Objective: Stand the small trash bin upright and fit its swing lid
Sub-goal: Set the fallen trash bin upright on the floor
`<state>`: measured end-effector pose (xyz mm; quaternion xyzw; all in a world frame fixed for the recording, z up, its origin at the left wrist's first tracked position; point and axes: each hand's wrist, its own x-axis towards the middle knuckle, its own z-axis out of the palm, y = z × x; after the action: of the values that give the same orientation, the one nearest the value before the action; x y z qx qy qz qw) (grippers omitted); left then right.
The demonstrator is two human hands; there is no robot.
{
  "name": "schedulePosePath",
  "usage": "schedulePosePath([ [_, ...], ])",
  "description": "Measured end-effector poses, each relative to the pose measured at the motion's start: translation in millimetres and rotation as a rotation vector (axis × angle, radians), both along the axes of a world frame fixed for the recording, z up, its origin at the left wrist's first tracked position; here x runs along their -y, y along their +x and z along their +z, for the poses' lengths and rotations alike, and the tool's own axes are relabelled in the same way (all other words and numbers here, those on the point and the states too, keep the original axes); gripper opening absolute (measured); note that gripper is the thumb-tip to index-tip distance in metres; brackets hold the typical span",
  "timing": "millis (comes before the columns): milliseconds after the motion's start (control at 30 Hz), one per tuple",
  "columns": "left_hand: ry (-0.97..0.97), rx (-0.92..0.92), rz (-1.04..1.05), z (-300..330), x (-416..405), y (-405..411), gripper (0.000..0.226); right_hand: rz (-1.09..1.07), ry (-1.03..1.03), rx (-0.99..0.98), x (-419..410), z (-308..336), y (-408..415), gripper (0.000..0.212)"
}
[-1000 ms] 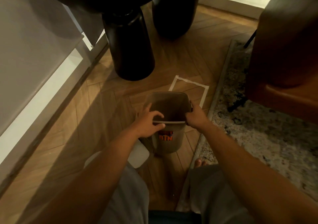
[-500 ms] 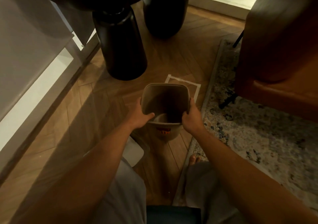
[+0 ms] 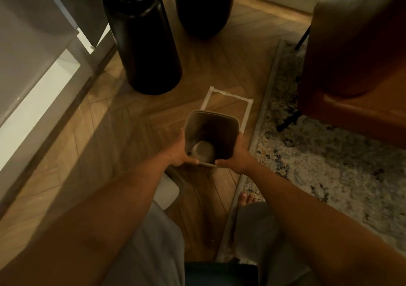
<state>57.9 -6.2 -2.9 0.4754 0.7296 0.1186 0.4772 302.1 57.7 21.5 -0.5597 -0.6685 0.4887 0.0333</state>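
The small beige trash bin [image 3: 219,127] stands almost upright over the wooden floor, its open mouth facing me so I see down to its round bottom. My left hand [image 3: 179,151] grips its left wall and near rim. My right hand [image 3: 236,157] grips its right wall. A pale, rounded swing lid [image 3: 168,194] lies on the floor by my left knee, partly hidden under my left forearm. A rectangle of white tape [image 3: 228,95] is marked on the floor just beyond the bin.
Two thick black table legs [image 3: 145,44] stand behind the tape mark. A patterned rug [image 3: 329,164] covers the floor on the right, with a brown leather chair [image 3: 356,44] on it. A white cabinet [image 3: 33,44] runs along the left. My bare toes [image 3: 246,199] show below.
The bin has been tipped from tilted, with its printed front showing, to nearly upright with its mouth up. Both hands slid down its sides and it moved slightly toward the tape mark.
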Motion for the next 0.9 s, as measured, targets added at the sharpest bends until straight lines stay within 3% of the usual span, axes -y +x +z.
schedulePosePath([
  [267,0.018,-0.029,-0.077,4.2,5.2,19.1,0.138,0.134,-0.004,0.143,6.1,-34.9,17.1,0.157],
  [600,-0.007,-0.057,-0.186,1.7,0.6,23.2,0.155,0.136,-0.065,0.213,2.7,-71.2,30.9,0.170],
  [700,-0.008,-0.051,-0.187,-6.4,0.1,21.4,0.159,0.119,-0.077,0.230,6.6,-47.1,25.9,0.161],
  [800,0.024,-0.037,-0.171,-18.1,0.7,16.5,0.157,0.124,-0.067,0.267,7.3,-32.3,22.4,0.135],
  [900,0.026,-0.028,-0.105,-2.7,-2.3,18.1,0.130,0.068,-0.072,0.343,-1.0,-22.9,17.4,0.110],
])
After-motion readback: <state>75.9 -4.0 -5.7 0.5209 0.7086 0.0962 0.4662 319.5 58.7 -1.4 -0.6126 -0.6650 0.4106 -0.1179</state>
